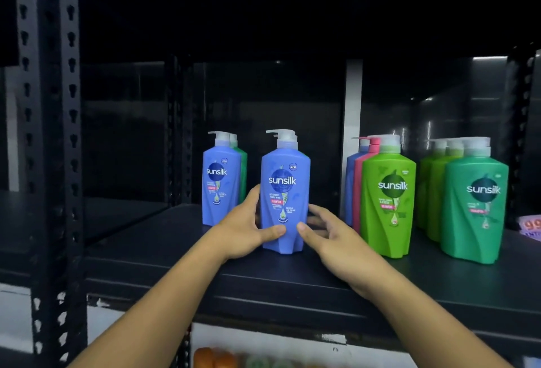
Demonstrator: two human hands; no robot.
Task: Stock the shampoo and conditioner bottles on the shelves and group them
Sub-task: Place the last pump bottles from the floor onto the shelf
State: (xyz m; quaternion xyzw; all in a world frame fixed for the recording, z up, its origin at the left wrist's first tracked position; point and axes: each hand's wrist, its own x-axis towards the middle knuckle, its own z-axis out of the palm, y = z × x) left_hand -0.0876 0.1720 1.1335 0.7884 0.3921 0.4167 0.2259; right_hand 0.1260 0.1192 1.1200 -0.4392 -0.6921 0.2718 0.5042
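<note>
**Both hands on a blue shampoo bottle**

The front blue bottle (285, 192) stands upright on the black shelf (175, 250), near its front edge. The left hand (246, 230) grips its left side, with the thumb laid on the label. The right hand (330, 235) holds the right side, its thumb tip on the front and its fingers curled behind. A second blue bottle (219, 189) stands to the left, further back. On the right stand a light green bottle (388, 200) and a dark green bottle (474, 209), each fronting its own row.
</note>
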